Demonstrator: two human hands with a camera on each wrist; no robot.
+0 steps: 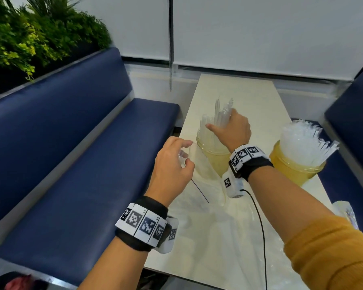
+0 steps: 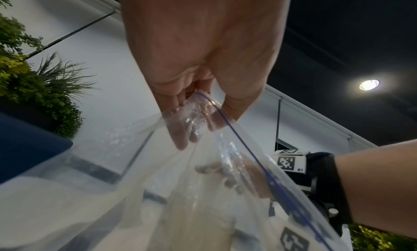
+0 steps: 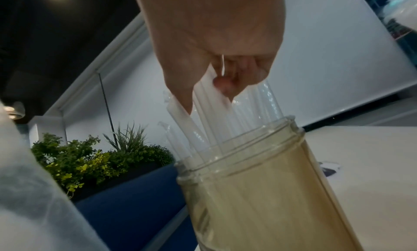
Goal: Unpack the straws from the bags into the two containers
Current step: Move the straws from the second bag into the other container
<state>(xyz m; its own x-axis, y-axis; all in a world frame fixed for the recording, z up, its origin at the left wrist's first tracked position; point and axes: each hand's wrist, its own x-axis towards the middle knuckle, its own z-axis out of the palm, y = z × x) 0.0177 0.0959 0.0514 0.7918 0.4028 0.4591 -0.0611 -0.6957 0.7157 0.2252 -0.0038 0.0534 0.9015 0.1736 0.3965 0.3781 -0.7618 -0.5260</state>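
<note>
Fingers of the right hand: curled round a bundle of clear straws, whose lower ends are seen standing inside the left-hand container. In the right wrist view the bundle is shown fanned out above the threaded rim of that container, with the thumb laid along one side of it.

Fingers of the left hand: pinched with the thumb on the top corner of a clear zip bag. The bag is held up off the table, just left of the left-hand container; a thin blue line is seen along its mouth. Whether any straws are left in it cannot be told.

Left-hand container: a clear yellowish jar, upright on the table, partly filled with straws.

Right-hand container: a like jar, upright near the table's right edge, packed with a dense tuft of straws leaning outward to the right.

Table: pale cream, narrow, set between two blue benches. More clear plastic is spread flat on its near end.

Plants: green foliage behind the left bench's backrest.

Wristbands: marked with black-and-white squares, worn on both wrists; a black cable is seen trailing from the right one.

Sleeve: mustard-coloured, pushed up the right forearm.
</note>
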